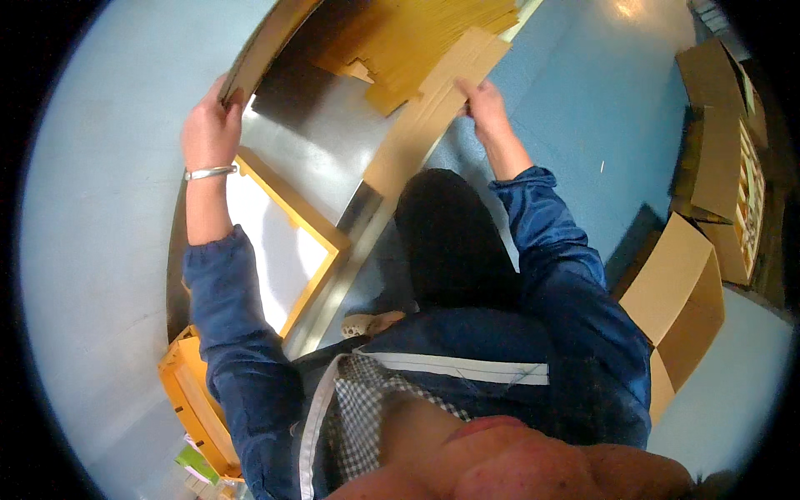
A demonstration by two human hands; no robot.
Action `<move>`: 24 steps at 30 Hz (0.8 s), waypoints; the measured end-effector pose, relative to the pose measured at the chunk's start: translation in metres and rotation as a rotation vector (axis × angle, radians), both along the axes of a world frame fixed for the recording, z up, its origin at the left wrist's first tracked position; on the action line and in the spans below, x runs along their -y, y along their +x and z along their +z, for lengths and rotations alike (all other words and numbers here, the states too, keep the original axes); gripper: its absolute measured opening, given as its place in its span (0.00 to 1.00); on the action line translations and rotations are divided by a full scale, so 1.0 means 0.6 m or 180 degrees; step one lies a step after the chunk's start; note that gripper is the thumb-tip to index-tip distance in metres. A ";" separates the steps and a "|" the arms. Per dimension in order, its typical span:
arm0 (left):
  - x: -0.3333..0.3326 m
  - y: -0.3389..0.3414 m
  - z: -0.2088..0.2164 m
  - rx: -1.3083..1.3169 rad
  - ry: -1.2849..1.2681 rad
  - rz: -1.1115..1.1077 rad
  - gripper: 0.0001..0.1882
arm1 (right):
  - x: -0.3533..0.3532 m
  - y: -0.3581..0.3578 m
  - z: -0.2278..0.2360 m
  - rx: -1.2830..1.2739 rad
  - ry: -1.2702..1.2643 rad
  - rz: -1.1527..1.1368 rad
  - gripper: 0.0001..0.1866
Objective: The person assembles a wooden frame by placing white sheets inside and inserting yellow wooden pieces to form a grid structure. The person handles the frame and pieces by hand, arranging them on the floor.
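Cardboard strip (437, 108), 12 o'clock: matt, creased. Cardboard flap (271, 42), 11: matt, rough edge. Yellow-brown sheet (442, 50), 12: wood-like streaks, slight sheen, ragged edge. White panel (271, 237), 9: smooth, glossy glare; its yellow frame (292, 203) smooth, material unclear. Bracelet (211, 172), 10: shiny metal. Blue sleeve (550, 225), 3: satiny cloth, wrinkled. Floor (600, 117), 2: smooth, glossy. Open carton (668, 271), 3: matt cardboard.

Left hand (211, 132) gripping cardboard flap (277, 42) beyond yellow-framed panel (279, 242), right hand (487, 112) gripping cardboard strip (425, 117) right of panel
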State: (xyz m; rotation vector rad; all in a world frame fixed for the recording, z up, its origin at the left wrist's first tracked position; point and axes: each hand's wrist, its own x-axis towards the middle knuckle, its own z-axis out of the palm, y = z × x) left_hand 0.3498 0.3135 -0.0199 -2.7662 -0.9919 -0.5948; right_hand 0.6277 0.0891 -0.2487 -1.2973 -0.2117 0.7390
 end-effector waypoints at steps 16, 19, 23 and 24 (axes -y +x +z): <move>-0.020 -0.003 0.033 0.0073 0.0099 0.0267 0.16 | -0.137 0.204 -0.120 0.0368 -0.1237 -0.1658 0.41; 0.003 0.037 0.005 -0.0320 0.0466 -0.0053 0.20 | -0.145 0.169 -0.109 -0.0926 0.0774 -0.0680 0.27; 0.030 0.052 -0.023 -0.0120 0.0479 -0.0317 0.19 | -0.187 0.148 -0.037 -0.0490 0.0438 -0.0649 0.25; 0.026 0.055 -0.027 -0.0084 0.0477 -0.0279 0.19 | -0.213 0.178 -0.056 -0.0173 0.0183 -0.0737 0.27</move>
